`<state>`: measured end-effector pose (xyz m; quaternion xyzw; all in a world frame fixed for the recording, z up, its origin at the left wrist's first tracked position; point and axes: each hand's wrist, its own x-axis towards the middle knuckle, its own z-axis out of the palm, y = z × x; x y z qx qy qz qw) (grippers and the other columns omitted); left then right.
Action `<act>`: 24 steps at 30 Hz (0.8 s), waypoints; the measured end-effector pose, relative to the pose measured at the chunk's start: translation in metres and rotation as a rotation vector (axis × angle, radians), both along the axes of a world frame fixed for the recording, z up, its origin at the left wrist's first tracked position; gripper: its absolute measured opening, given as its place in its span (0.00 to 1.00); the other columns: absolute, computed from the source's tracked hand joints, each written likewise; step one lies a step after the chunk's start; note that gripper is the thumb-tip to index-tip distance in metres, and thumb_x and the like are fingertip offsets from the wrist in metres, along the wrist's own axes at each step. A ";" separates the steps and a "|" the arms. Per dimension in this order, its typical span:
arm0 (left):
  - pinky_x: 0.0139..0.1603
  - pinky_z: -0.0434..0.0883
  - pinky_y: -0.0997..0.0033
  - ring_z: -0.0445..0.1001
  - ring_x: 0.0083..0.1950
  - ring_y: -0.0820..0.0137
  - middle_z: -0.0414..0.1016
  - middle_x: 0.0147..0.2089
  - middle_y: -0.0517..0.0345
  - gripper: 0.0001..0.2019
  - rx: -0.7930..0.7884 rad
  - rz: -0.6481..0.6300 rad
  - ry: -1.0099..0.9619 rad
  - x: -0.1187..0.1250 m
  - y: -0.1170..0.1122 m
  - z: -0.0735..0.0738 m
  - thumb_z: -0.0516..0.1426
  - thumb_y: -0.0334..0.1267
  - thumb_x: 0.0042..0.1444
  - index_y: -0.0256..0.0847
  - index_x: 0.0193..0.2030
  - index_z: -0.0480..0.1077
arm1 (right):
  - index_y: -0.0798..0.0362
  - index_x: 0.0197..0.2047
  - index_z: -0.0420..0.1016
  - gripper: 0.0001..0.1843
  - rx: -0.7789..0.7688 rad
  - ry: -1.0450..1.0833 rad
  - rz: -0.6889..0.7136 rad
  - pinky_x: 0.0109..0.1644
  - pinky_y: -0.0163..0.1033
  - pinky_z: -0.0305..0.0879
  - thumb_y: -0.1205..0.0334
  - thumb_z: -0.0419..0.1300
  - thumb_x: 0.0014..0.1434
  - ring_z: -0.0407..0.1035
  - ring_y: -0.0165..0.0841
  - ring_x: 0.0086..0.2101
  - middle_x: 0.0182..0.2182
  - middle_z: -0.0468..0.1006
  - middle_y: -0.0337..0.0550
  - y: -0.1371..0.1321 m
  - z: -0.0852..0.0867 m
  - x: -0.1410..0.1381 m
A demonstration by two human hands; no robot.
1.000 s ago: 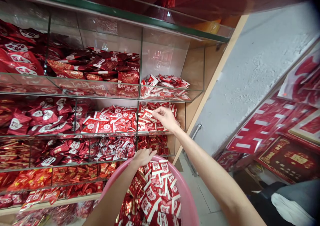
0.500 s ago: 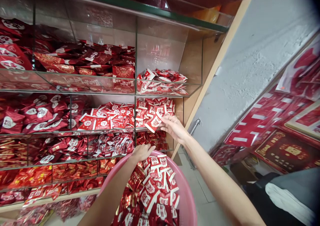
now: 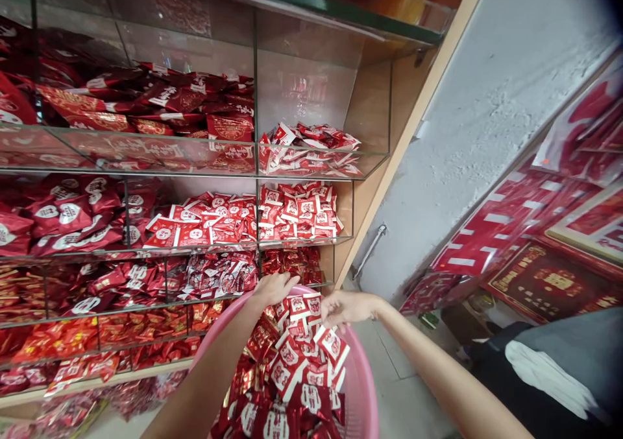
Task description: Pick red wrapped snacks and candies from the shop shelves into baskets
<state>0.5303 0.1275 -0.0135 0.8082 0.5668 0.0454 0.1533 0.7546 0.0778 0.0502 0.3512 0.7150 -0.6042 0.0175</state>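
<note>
A pink plastic basin (image 3: 364, 387) at the bottom middle is heaped with red and white candy packets (image 3: 292, 367). My left hand (image 3: 275, 289) is curled over the basin's far rim, gripping it. My right hand (image 3: 348, 307) hovers over the heap at the basin's right side, fingers partly bent and touching the top packets; whether a packet is pinched I cannot make out. Straight ahead, a glass compartment (image 3: 299, 215) in the shelf holds the same red and white packets.
Glass shelving (image 3: 146, 166) with a wooden side panel (image 3: 389, 166) fills the left, every compartment packed with red packets. A grey wall (image 3: 487, 121) stands to the right, with red decorations (image 3: 535, 244) leaning against it. Dark cloth lies at the bottom right.
My right hand drew back from the shelf compartment, where it held a packet, and came down to the basin's heap. My left hand stayed on the rim.
</note>
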 end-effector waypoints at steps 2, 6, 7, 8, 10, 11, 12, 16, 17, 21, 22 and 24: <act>0.39 0.65 0.62 0.73 0.41 0.59 0.75 0.39 0.47 0.37 0.000 0.003 -0.002 0.000 0.000 0.000 0.28 0.61 0.52 0.41 0.41 0.69 | 0.58 0.28 0.68 0.20 -0.023 -0.097 0.042 0.20 0.28 0.58 0.48 0.63 0.42 0.64 0.23 0.17 0.17 0.68 0.32 0.000 -0.013 0.000; 0.40 0.64 0.62 0.72 0.41 0.59 0.75 0.40 0.48 0.37 -0.005 0.014 -0.007 0.000 0.000 0.000 0.28 0.61 0.52 0.42 0.41 0.69 | 0.57 0.28 0.68 0.19 -0.037 -0.254 0.109 0.22 0.29 0.60 0.49 0.64 0.42 0.65 0.24 0.19 0.17 0.68 0.32 0.001 -0.025 -0.002; 0.40 0.64 0.62 0.72 0.41 0.59 0.75 0.40 0.48 0.37 -0.006 0.014 -0.007 0.000 0.000 0.000 0.28 0.61 0.52 0.42 0.41 0.69 | 0.57 0.28 0.68 0.18 -0.037 -0.287 0.118 0.23 0.29 0.60 0.50 0.64 0.42 0.66 0.25 0.19 0.17 0.68 0.32 0.001 -0.026 -0.004; 0.40 0.64 0.62 0.72 0.41 0.59 0.75 0.40 0.48 0.37 -0.006 0.012 -0.008 0.000 0.000 0.000 0.28 0.62 0.52 0.42 0.41 0.69 | 0.57 0.28 0.68 0.16 -0.035 -0.315 0.125 0.23 0.29 0.60 0.52 0.64 0.44 0.66 0.25 0.19 0.16 0.67 0.32 0.001 -0.027 -0.005; 0.39 0.64 0.62 0.72 0.41 0.59 0.75 0.39 0.48 0.37 -0.004 0.009 -0.011 0.000 0.000 0.000 0.28 0.62 0.52 0.42 0.41 0.69 | 0.57 0.29 0.70 0.09 -0.015 -0.358 0.147 0.23 0.29 0.60 0.60 0.62 0.46 0.65 0.25 0.19 0.15 0.67 0.32 -0.001 -0.030 -0.009; 0.39 0.64 0.62 0.72 0.41 0.59 0.75 0.40 0.48 0.37 -0.004 0.009 -0.012 0.000 -0.001 0.001 0.28 0.61 0.52 0.42 0.41 0.69 | 0.57 0.29 0.71 0.05 0.009 -0.376 0.158 0.23 0.29 0.60 0.64 0.61 0.47 0.65 0.25 0.19 0.15 0.66 0.31 -0.002 -0.032 -0.011; 0.40 0.64 0.62 0.72 0.41 0.59 0.75 0.40 0.48 0.37 -0.004 0.009 -0.012 0.000 -0.001 0.001 0.28 0.61 0.52 0.42 0.41 0.69 | 0.57 0.29 0.71 0.03 0.047 -0.398 0.166 0.23 0.28 0.60 0.68 0.59 0.47 0.64 0.24 0.18 0.15 0.66 0.31 -0.004 -0.034 -0.014; 0.40 0.65 0.62 0.73 0.42 0.59 0.75 0.39 0.48 0.36 0.004 0.012 -0.007 0.000 -0.001 0.001 0.28 0.61 0.52 0.42 0.41 0.69 | 0.56 0.28 0.74 0.08 0.341 -0.537 0.139 0.23 0.28 0.56 0.73 0.57 0.43 0.63 0.25 0.19 0.16 0.67 0.33 -0.013 -0.037 -0.025; 0.40 0.65 0.62 0.73 0.42 0.59 0.75 0.39 0.48 0.36 0.005 0.013 -0.006 0.000 -0.002 0.002 0.28 0.61 0.52 0.42 0.41 0.69 | 0.56 0.27 0.74 0.07 0.430 -0.564 0.122 0.23 0.28 0.55 0.71 0.58 0.42 0.64 0.25 0.20 0.16 0.68 0.33 -0.014 -0.033 -0.027; 0.41 0.65 0.63 0.72 0.43 0.59 0.75 0.39 0.49 0.36 -0.001 0.027 -0.004 0.000 -0.002 0.002 0.28 0.61 0.52 0.42 0.41 0.69 | 0.54 0.25 0.74 0.03 0.658 -0.462 0.077 0.25 0.28 0.54 0.68 0.59 0.44 0.65 0.26 0.23 0.18 0.72 0.35 -0.006 0.004 -0.031; 0.41 0.65 0.63 0.72 0.43 0.60 0.75 0.39 0.49 0.36 -0.003 0.029 -0.005 0.000 -0.002 0.003 0.29 0.61 0.53 0.42 0.41 0.69 | 0.54 0.24 0.74 0.04 0.695 -0.395 0.068 0.26 0.29 0.55 0.67 0.58 0.46 0.65 0.26 0.23 0.18 0.72 0.35 -0.002 0.018 -0.032; 0.40 0.65 0.63 0.73 0.42 0.60 0.75 0.39 0.49 0.36 -0.008 0.030 -0.005 0.000 -0.003 0.003 0.29 0.61 0.53 0.43 0.41 0.69 | 0.54 0.25 0.73 0.08 0.842 -0.255 -0.017 0.28 0.29 0.55 0.63 0.55 0.51 0.65 0.25 0.23 0.20 0.73 0.36 0.009 0.047 -0.036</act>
